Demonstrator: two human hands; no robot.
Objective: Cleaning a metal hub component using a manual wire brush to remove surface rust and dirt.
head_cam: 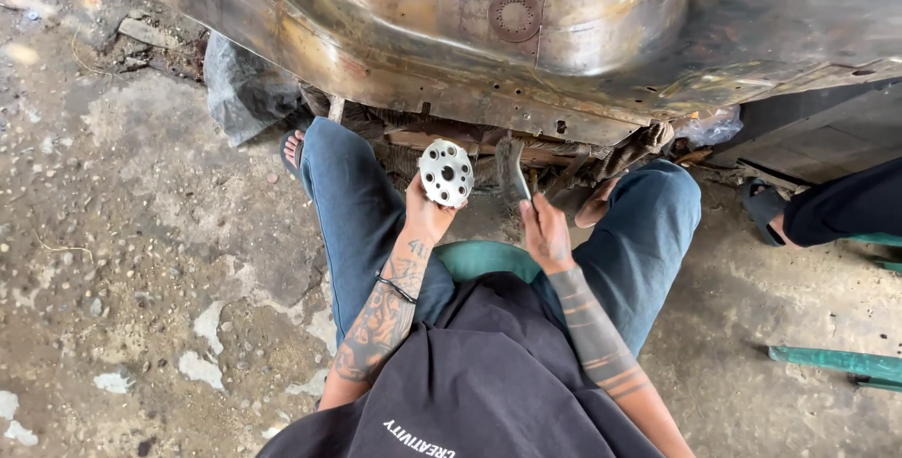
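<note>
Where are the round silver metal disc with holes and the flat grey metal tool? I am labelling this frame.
Round silver metal disc with holes (445,172), head view, on its drilled face.
Flat grey metal tool (512,171), head view, on its blade above the right hand (545,232).

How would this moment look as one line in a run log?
left hand: holds round perforated metal disc | right hand: grips dark flat tool | ahead: rusty car body panel | seat: green stool

I see the left hand (427,217) holding the perforated disc (446,172) at ten o'clock of the right hand (545,232), which holds a tool (512,171); the metal body shell (489,35) lies beyond at twelve.
</note>
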